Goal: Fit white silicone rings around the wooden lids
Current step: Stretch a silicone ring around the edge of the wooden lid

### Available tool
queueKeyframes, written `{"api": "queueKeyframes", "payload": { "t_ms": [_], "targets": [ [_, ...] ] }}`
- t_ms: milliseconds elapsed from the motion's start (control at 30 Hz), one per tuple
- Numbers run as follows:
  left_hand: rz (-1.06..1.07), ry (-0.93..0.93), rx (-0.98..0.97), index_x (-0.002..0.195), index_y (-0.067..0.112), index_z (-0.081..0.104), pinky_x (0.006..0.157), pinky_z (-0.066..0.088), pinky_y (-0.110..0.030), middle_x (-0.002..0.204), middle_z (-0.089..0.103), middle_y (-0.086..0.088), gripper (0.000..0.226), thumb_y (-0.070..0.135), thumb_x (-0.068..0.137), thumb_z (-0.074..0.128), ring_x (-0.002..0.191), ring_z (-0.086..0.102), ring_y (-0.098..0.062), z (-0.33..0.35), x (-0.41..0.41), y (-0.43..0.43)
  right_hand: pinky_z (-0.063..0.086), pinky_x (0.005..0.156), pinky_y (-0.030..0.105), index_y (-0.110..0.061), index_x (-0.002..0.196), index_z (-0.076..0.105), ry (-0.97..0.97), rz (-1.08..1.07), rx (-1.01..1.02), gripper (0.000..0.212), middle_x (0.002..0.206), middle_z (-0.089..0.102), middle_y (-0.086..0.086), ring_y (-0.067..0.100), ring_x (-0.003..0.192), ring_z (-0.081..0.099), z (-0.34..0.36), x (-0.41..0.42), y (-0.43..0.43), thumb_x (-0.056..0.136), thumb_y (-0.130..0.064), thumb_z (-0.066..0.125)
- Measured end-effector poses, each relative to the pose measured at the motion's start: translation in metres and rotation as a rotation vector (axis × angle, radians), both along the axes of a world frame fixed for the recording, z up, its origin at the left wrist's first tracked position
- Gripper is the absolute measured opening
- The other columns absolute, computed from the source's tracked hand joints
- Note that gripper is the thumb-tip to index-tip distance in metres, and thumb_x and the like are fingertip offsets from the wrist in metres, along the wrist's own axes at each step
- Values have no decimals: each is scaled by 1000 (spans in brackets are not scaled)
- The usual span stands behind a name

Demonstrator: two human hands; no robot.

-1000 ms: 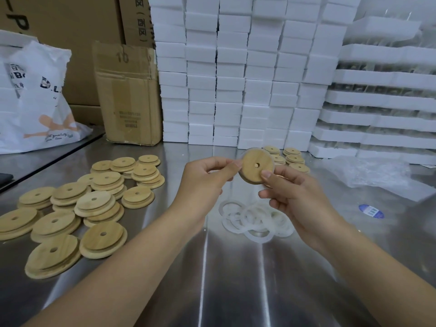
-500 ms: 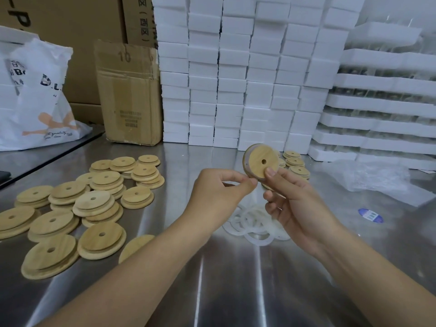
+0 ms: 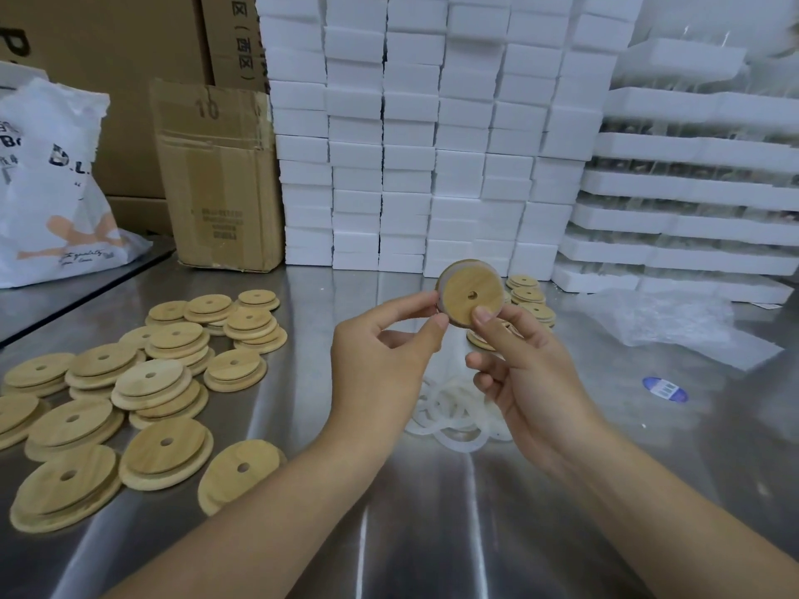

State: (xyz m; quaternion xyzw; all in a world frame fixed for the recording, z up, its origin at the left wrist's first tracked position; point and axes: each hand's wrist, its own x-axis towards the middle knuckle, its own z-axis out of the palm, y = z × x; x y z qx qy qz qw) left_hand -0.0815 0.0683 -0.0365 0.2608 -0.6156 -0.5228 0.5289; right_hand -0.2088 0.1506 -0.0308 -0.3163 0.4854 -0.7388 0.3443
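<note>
Pinching a wooden lid (image 3: 470, 294) between them, the left hand (image 3: 385, 361) and right hand (image 3: 523, 378) hold it above loose silicone rings (image 3: 449, 419) on the steel table (image 3: 432, 533).

Heaps of wooden lids (image 3: 147, 382) crowd the left edge of a steel tabletop (image 3: 432, 533), white silicone rings (image 3: 454, 421) piled mid-surface; foam blocks (image 3: 410, 166) and a cardboard box (image 3: 220, 188) line its far edge.
</note>
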Motion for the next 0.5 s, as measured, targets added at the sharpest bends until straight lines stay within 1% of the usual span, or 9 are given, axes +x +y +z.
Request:
{"api": "queueKeyframes", "payload": {
  "t_ms": [67, 133, 167, 233, 300, 333, 400, 500],
  "targets": [
    [-47, 31, 118, 99, 31, 85, 58, 50, -14, 90, 82, 12, 13, 21, 91, 85, 72, 71, -1, 1, -1, 2, 44, 51, 20, -13, 126, 68, -1, -19, -4, 33, 91, 75, -8, 8, 58, 63, 0, 0, 0, 96, -26, 74],
    [-145, 48, 251, 96, 30, 86, 60, 51, -17, 88, 81, 12, 9, 24, 90, 85, 71, 70, 2, 2, 0, 4, 45, 51, 20, -16, 125, 69, 1, -25, -6, 32, 88, 74, -9, 8, 59, 63, 0, -1, 0, 96, -27, 74],
    [-179, 47, 278, 100, 31, 85, 63, 51, -20, 89, 81, 12, 11, 25, 90, 85, 73, 70, 3, 2, 1, 5, 45, 51, 20, -17, 125, 69, 3, -23, -8, 32, 87, 74, -9, 8, 59, 64, -1, -1, 0, 95, -27, 75],
    [-186, 34, 245, 111, 35, 81, 64, 52, -22, 96, 81, 14, 22, 24, 92, 83, 75, 71, 2, 2, 1, 7, 46, 51, 19, -17, 125, 69, 9, -20, -10, 32, 86, 73, -9, 8, 59, 63, -1, -2, 0, 95, -28, 75],
    [-175, 35, 204, 121, 40, 76, 63, 54, -19, 103, 80, 16, 33, 22, 93, 82, 75, 71, 1, 3, 1, 8, 46, 51, 20, -17, 125, 69, 21, -30, -5, 33, 85, 73, -8, 9, 59, 63, -2, -2, -1, 95, -29, 76],
    [-176, 41, 198, 123, 41, 76, 63, 55, -19, 106, 80, 15, 35, 22, 94, 82, 76, 71, 0, 3, 1, 9, 46, 51, 20, -17, 124, 69, 28, -39, -5, 32, 85, 74, -7, 9, 58, 63, -2, -1, -1, 95, -29, 76],
    [-189, 49, 195, 119, 43, 78, 64, 56, -18, 110, 79, 15, 33, 20, 94, 81, 78, 71, -2, 2, 0, 11, 46, 52, 22, -18, 123, 69, 52, -67, -16, 30, 88, 76, -5, 10, 58, 64, -2, -1, 0, 95, -29, 75],
    [-215, 63, 219, 113, 42, 80, 64, 56, -17, 110, 79, 18, 28, 21, 94, 81, 85, 74, -2, 1, 0, 12, 45, 54, 25, -20, 121, 68, 142, -117, -27, 26, 94, 78, -4, 12, 58, 64, -1, -2, 0, 97, -29, 74]
  ]
}}
